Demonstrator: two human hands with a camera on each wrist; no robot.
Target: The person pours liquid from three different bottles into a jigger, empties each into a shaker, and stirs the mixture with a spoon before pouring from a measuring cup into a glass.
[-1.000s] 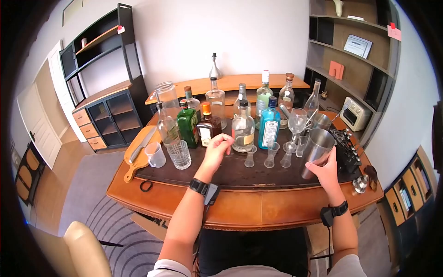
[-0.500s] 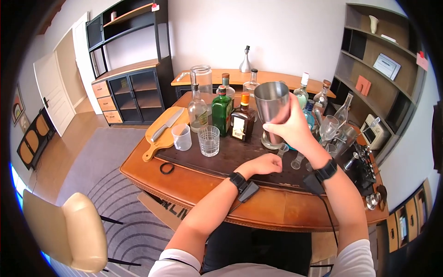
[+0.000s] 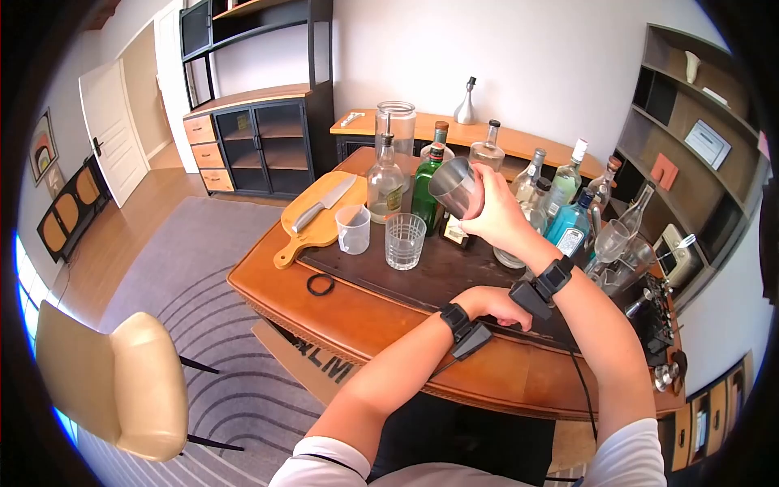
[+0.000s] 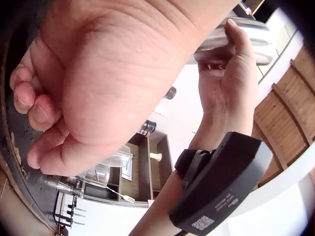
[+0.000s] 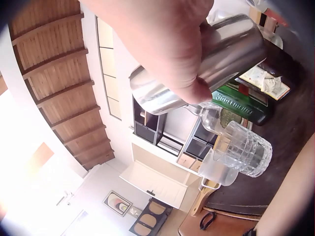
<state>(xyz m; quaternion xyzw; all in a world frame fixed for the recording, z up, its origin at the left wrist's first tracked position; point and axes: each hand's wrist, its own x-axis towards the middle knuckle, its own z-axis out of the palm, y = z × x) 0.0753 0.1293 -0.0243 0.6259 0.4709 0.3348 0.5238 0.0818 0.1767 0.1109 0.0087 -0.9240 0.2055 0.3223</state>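
The cylindrical silver metal shaker tin has swung leftward and tipped, right hand fingers clamped round its wall, apparently leaving its mouth free; below, left hand fingers curl loosely, empty.

Head cam fwd/dn, wrist cams close

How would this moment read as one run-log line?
Right hand: grips tilted metal shaker tin | left hand: loosely curled, holding nothing, over dark mat | patterned glass tumbler: upright, untouched
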